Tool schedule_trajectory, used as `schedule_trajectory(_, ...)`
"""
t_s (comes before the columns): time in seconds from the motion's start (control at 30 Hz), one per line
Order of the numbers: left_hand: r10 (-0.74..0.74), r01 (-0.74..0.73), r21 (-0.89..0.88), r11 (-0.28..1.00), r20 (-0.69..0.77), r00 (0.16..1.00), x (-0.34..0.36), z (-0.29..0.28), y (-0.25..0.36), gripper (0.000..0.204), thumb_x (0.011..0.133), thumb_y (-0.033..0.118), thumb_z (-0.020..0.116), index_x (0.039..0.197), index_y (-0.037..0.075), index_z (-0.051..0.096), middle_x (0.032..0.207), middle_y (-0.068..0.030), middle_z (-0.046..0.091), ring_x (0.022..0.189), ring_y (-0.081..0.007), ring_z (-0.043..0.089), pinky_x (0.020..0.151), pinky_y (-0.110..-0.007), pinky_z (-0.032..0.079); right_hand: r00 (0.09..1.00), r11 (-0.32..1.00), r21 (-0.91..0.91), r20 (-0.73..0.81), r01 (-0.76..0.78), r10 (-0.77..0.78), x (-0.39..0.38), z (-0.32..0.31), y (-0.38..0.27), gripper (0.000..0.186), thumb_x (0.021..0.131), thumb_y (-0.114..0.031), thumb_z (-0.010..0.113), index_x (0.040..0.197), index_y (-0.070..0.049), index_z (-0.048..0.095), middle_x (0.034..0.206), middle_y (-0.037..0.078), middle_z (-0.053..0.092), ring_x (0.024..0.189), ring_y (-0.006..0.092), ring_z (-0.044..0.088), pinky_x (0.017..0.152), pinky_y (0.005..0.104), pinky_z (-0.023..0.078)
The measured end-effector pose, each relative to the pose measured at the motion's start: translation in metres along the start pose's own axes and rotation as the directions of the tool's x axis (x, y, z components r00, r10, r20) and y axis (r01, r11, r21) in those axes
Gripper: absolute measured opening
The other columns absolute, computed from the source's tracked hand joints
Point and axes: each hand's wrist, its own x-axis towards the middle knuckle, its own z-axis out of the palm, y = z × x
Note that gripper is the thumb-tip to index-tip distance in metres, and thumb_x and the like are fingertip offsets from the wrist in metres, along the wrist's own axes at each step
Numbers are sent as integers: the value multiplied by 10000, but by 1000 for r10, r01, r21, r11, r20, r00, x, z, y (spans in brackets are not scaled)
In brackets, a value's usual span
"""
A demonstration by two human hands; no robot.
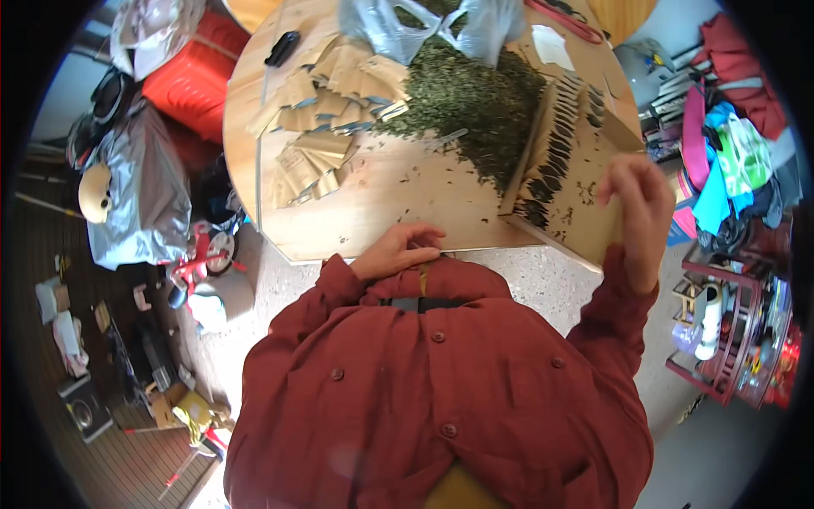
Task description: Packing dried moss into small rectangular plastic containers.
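Observation:
My left hand [400, 251] rests at the table's near edge, fingers stretched out and holding nothing. Above the right side of a shallow box [589, 204], my right hand [642, 199] hangs with bent fingers slightly apart; nothing shows in them. Rows of small open packets [560, 127] filled with dark dried leaves stand along the box's left side, and loose bits lie on its bottom. Left of the box spreads a heap of dried green leaves [475, 93]. A small clear plastic tool [449, 138] lies by its near edge. Flat brown paper packets [314, 161] lie piled to the left.
Translucent plastic bags [407, 38] with leaves stand at the table's far side. A black object [282, 48], a white paper [553, 47] and a red-handled tool [577, 21] lie near the rim. A red container [199, 76] stands left, dark red shelving [721, 331] right.

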Motion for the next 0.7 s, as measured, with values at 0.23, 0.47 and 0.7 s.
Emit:
schedule_trajectory(0.23,45,-45,-23,999,-7,999,-12,-12,-8,327,916,150,633,1214,34,564,1025,-48,649,921,-97,594,810,-253,492,883,979,122,461,-165,91,-26,137,35,157,885,-28,620,1013,62,629,833,93,666,724,133,641,666,254,516)
schedule_trajectory(0.47,104,-104,17,994,-27,994,-34,-33,-19,331,921,156,623,1216,19,563,1016,-64,653,950,-113,590,836,-260,487,801,956,-114,578,272,-159,11,253,117,241,864,-72,631,1070,51,605,980,152,667,919,225,660,780,319,514)
schedule_trajectory(0.7,188,-190,0,982,-127,974,-59,-52,-27,310,903,150,639,1163,-10,583,920,-70,656,848,-124,609,762,-272,510,707,774,-155,543,614,-453,32,318,145,199,858,-87,556,1006,41,594,1054,213,623,966,370,610,802,412,503)
